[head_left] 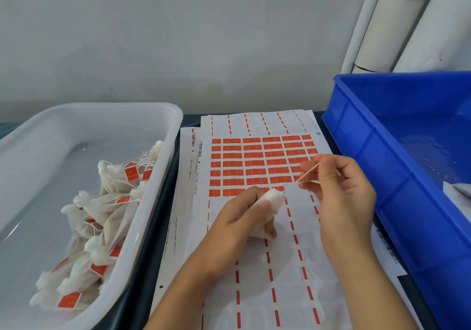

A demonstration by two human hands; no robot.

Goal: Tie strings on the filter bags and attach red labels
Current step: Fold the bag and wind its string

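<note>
My left hand (242, 217) grips a white filter bag (274, 198) above the label sheet (254, 166), with the bag's gathered top poking out past my thumb. My right hand (341, 192) pinches a thin white string (309, 173) that runs taut up and to the right from the bag. Rows of red labels fill the upper part of the sheet; the lower part shows only red strips where labels were peeled off.
A white tub (163, 166) on the left holds several tied bags with red labels (102, 217). A blue crate (369, 151) stands on the right with a few white bags in its corner. White tubes (397, 24) lean against the wall behind it.
</note>
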